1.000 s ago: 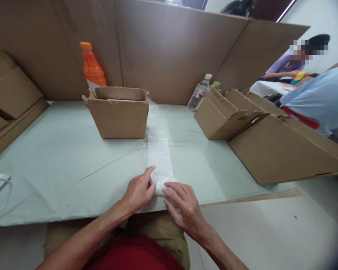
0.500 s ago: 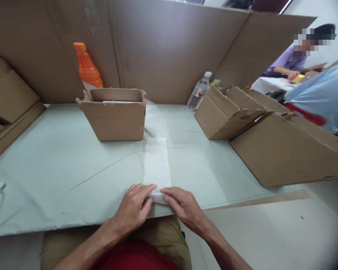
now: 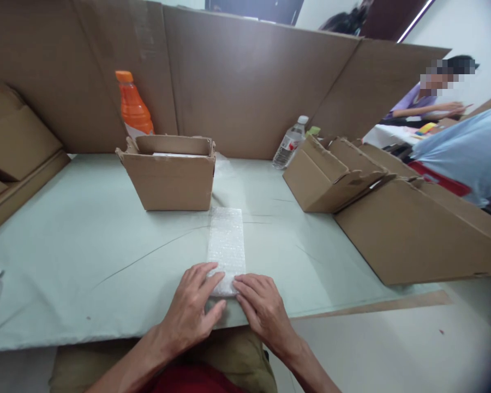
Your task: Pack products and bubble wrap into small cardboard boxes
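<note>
A long strip of white bubble wrap (image 3: 226, 242) lies flat on the pale green table top (image 3: 85, 245), running away from me toward an open cardboard box (image 3: 169, 174). My left hand (image 3: 190, 311) and my right hand (image 3: 259, 305) rest side by side on the strip's near end. The fingers of both curl over a rolled-up edge of the wrap and press on it. The rolled part is small and mostly hidden under my fingertips.
An orange drink bottle (image 3: 133, 107) stands behind the open box. A clear water bottle (image 3: 288, 144) stands at the back. Folded cardboard boxes (image 3: 339, 172) and a flat carton (image 3: 417, 229) lie at the right. Cardboard walls (image 3: 245, 76) enclose the table. Other people sit beyond at the right.
My hands have moved from lying loosely on the strip's near end to gripping it together. The near end has been rolled forward, so the flat part looks shorter.
</note>
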{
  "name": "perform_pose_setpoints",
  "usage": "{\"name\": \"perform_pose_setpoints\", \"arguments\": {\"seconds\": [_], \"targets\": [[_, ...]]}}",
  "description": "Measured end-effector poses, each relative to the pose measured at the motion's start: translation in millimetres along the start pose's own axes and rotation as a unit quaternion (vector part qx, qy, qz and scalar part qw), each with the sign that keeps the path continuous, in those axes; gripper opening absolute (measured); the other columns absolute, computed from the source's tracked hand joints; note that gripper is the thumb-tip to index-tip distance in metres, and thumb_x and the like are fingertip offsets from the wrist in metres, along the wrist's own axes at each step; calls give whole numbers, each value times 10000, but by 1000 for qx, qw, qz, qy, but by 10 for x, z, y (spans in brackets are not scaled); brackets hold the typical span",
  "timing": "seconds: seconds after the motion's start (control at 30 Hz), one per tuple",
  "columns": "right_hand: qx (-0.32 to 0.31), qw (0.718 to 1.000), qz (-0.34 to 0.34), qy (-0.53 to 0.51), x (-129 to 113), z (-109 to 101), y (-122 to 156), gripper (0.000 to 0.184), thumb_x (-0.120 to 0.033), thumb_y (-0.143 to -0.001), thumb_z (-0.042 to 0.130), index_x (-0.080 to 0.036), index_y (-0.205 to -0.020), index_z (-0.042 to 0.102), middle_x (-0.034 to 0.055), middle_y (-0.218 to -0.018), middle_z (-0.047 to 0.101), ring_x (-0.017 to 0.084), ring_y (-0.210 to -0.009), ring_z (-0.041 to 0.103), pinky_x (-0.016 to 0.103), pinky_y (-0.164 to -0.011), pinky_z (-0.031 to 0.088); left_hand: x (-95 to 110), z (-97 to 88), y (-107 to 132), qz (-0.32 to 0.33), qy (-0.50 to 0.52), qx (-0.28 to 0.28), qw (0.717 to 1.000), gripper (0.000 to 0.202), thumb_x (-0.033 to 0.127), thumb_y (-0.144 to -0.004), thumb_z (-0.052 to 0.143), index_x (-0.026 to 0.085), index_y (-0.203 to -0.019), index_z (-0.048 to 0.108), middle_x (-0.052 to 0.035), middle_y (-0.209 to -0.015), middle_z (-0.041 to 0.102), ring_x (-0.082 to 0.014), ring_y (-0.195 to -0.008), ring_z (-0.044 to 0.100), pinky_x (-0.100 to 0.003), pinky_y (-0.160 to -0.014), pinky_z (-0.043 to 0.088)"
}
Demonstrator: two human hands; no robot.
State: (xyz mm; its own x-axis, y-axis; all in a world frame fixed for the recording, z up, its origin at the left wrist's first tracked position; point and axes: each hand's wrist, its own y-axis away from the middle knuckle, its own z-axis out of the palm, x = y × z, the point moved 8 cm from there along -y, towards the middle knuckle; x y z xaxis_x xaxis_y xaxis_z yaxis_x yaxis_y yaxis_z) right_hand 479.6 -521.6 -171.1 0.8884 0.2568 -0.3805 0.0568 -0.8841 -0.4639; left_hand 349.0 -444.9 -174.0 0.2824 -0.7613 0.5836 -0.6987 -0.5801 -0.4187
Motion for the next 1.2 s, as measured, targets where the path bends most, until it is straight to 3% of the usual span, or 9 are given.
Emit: {"name": "perform_pose_setpoints", "arguments": {"seconds": [0.07,0.17,0.33,0.5,0.63,0.77,1.0,1.13,1.2], "targets": [[-19,998,18,-59,24,-16,-25,226,-124,-965,536,-213,-1144,641,61,-1034,752,207,-925,685,367,-808,537,47,3,66,16,30,-37,999,396,153,-862,599,196,-1255,592,-117,-1203,683,-269,-1097,623,-451,-955,512],[-64,987,62,-132,59,-26,1,212,-167,-966,570,-241,-1147,652,26,-1008,761,177,-902,704,309,-794,562,-11,3,125,-25,68,-49,996,363,121,-892,542,203,-1242,592,-80,-1084,736,-219,-961,669,-389,-869,537],[47,997,57,-19,53,-219,95,254,-176,-940,586,-221,-1186,629,116,-1226,678,253,-1108,642,412,-906,526,-171,67,31,-71,35,-24,997,336,143,-897,541,196,-1220,614,-84,-1060,737,-239,-933,680,-408,-831,541],[-9,1000,4,27,-50,-5,86,332,-166,-912,625,-209,-1239,595,121,-1222,678,278,-1093,625,445,-890,495,-174,44,-37,-45,8,4,999,352,171,-885,585,181,-1236,605,-125,-1180,663,-278,-1076,621,-456,-917,521],[7,999,31,-36,-1,-10,24,252,-135,-950,561,-218,-1186,596,72,-1033,727,221,-920,654,394,-812,500,-73,-3,59,-7,48,-27,998,501,147,-824,634,193,-1314,541,-125,-1269,617,-278,-1182,556,-472,-1016,474],[-29,991,67,-115,65,-24,36,219,-151,-948,562,-242,-1139,619,38,-985,726,200,-906,654,357,-804,516,-94,-33,107,-35,94,-51,994,519,71,-807,560,183,-1313,529,-97,-1155,672,-240,-1094,586,-431,-957,505],[37,998,34,23,-2,-197,106,373,-235,-918,618,-194,-1286,566,158,-1310,611,288,-1151,594,449,-906,486,-184,73,-142,-62,52,-77,994,353,143,-843,537,169,-1177,651,-81,-910,706,-235,-854,622,-426,-804,526],[-12,999,5,35,-21,-47,-28,305,-157,-925,587,-223,-1223,598,106,-1158,706,258,-1015,650,434,-861,490,-198,47,-164,-49,0,-41,998,403,166,-865,547,167,-1265,593,-136,-1144,674,-283,-1037,604,-480,-904,510],[-1,1000,20,-1,24,-42,-105,262,-126,-941,543,-224,-1173,615,82,-1040,738,226,-903,669,403,-808,507,-169,9,-105,-28,-2,-24,999,468,180,-853,590,172,-1319,551,-158,-1291,607,-302,-1160,561,-497,-981,483]]}}
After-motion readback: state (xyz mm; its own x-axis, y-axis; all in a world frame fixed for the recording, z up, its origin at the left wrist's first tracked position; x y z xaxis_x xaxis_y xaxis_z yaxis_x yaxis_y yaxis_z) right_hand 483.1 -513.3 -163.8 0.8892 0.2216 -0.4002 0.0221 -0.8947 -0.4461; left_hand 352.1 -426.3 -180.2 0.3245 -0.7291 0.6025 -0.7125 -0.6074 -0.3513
